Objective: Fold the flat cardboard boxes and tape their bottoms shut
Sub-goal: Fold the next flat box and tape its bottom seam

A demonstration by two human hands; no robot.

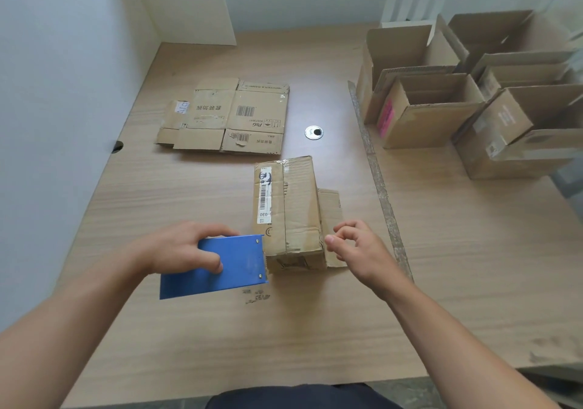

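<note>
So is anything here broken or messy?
Yes. The box beside the blue tape dispenser looks battered, with creased sides and ragged old tape at its near end. The flat cardboard farther back has torn labels and a ragged left edge. The table has scuff marks near the dispenser.

Light-wood tabletop (315, 339) shows bare along the near edge and down the left side. In the middle stands a small brown folded cardboard box (299, 200) — a blue flat-sided tape dispenser (239, 260) at its near-left corner. Flattened printed cardboard sheets (227, 115) lie far left (low, flat); open brown cartons (419, 124) crowd the far right.
</note>
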